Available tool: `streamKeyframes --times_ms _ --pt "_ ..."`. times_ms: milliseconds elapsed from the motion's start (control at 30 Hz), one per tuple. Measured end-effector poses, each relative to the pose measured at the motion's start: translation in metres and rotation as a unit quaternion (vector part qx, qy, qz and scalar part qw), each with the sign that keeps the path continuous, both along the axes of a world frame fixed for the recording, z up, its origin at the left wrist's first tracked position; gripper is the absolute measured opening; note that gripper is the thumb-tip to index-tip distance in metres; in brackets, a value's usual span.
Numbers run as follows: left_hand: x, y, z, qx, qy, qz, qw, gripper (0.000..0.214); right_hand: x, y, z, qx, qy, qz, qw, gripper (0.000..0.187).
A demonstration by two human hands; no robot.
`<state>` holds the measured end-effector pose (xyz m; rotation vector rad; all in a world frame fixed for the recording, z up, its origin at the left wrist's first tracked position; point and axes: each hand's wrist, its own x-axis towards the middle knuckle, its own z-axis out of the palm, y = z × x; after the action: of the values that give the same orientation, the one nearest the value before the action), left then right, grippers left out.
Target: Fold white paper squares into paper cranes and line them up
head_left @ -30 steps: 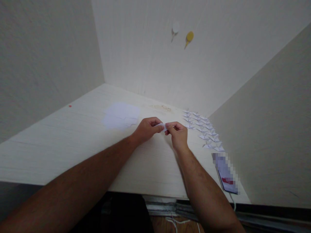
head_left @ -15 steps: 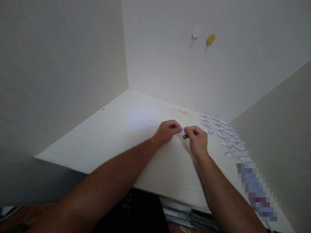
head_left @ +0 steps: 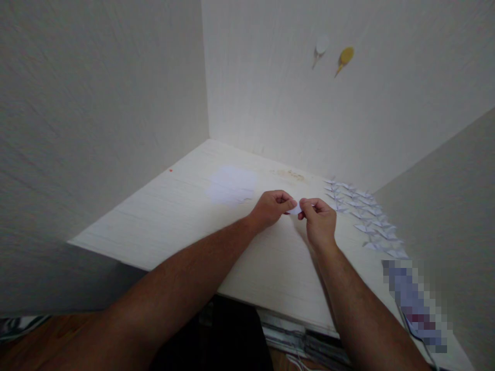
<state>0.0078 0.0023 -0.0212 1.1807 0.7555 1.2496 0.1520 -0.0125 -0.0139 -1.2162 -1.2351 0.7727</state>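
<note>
A small piece of white paper (head_left: 296, 209) is pinched between both hands, just above the white tabletop (head_left: 185, 221). My left hand (head_left: 273, 207) grips its left side with thumb and fingers closed. On the other side, my right hand (head_left: 320, 219) holds the paper's right part between thumb and forefinger. Much of the paper is hidden by the fingers, so its folds cannot be made out. To the right of my right hand, several folded white paper cranes (head_left: 363, 210) stand in rows along the table's right edge.
White walls (head_left: 263, 87) enclose the table at the left, back and right. Two round hooks, one white (head_left: 320, 45) and one yellow (head_left: 347, 54), are fixed to the back wall. A blurred-out object (head_left: 413, 304) lies at the front right. Brownish stains (head_left: 294, 175) mark the far tabletop.
The view has shifted slightly, so the whole scene sits a little further right. Both hands keep their pinch on the paper, with slightly more of it showing between the fingers.
</note>
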Motion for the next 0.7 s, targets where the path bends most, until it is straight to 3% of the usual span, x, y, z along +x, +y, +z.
streamKeyframes --times_ms 100,267,433,700 --pt "-0.003 0.000 0.001 -0.002 0.019 -0.012 1.000 0.030 0.001 0.002 -0.002 0.015 0.019 0.000 1.000 0.029" --pt "-0.006 -0.001 0.006 0.017 0.078 0.027 0.996 0.021 0.002 0.004 -0.004 0.001 0.050 0.056 0.997 0.024" --pt "-0.007 0.000 0.007 0.023 0.111 0.043 0.993 0.022 0.004 0.007 -0.005 -0.016 0.064 0.068 0.995 0.018" --pt "-0.006 0.006 -0.003 0.002 0.049 0.058 0.997 0.040 0.003 0.011 -0.007 -0.031 0.171 0.084 0.981 0.020"
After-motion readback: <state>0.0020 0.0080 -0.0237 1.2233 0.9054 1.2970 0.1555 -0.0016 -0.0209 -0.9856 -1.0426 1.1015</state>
